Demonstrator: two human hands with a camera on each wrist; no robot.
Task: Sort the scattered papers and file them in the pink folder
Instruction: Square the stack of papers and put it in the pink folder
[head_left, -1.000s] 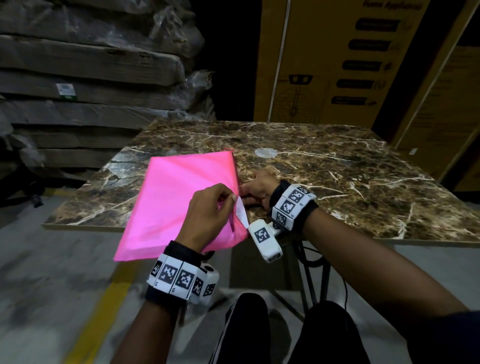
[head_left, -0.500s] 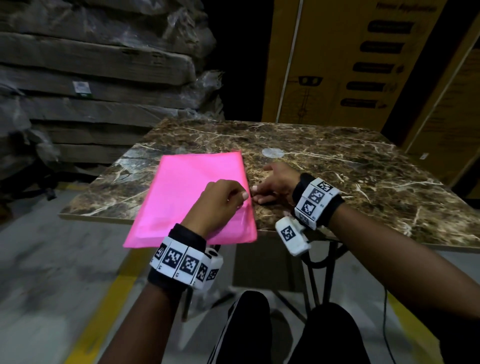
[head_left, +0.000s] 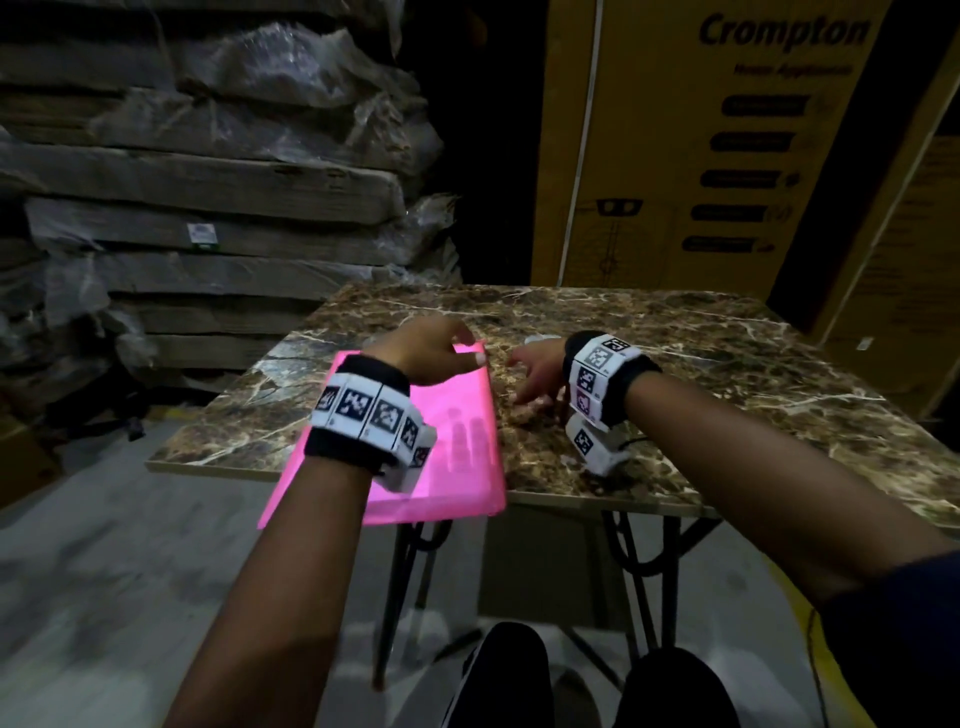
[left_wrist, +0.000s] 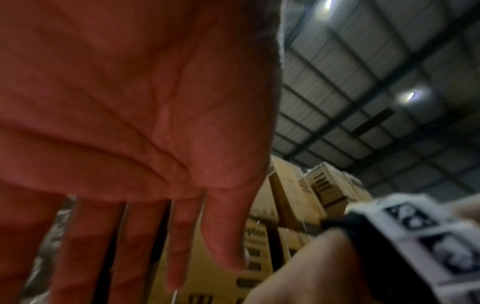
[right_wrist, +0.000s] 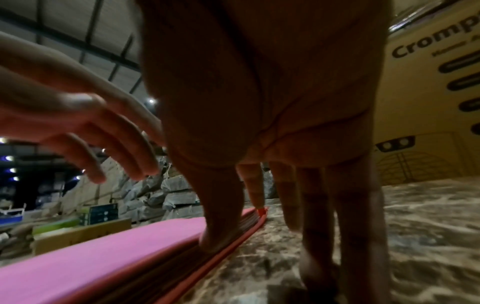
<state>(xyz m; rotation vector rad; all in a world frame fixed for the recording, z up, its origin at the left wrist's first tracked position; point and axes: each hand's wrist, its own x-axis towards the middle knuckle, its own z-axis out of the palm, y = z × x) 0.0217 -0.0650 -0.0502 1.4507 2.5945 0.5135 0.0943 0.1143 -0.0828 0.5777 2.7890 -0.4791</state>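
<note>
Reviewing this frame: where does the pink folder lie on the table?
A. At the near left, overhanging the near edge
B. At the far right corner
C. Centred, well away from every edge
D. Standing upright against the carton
A: in the head view the folder lies flat on the near left of the table, its near end sticking out past the table's near edge.

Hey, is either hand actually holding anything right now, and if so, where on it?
Nothing is held. The left hand hovers open over the folder; the right hand rests straight fingers on the table, thumb touching the folder's right edge.
</note>
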